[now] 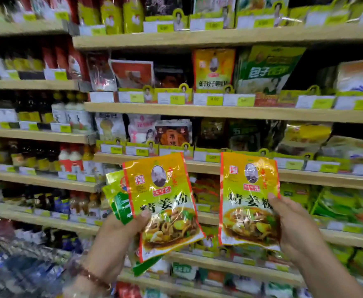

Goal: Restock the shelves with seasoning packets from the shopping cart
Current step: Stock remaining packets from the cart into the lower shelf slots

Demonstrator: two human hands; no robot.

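I held one yellow ginger-powder packet (249,203) in my right hand (292,226), my left hand (120,233) gripped a fanned stack (154,203) of them, and I judged matching that label to its shelf (230,111) slot mattered before placing.

Packet colours in your hands

You are holding two yellow-orange seasoning packets (163,203) (248,201) edged red, showing grey portraits and brown-green food pictures; green packets (120,203) are peeking behind; tan wooden shelves (219,110).
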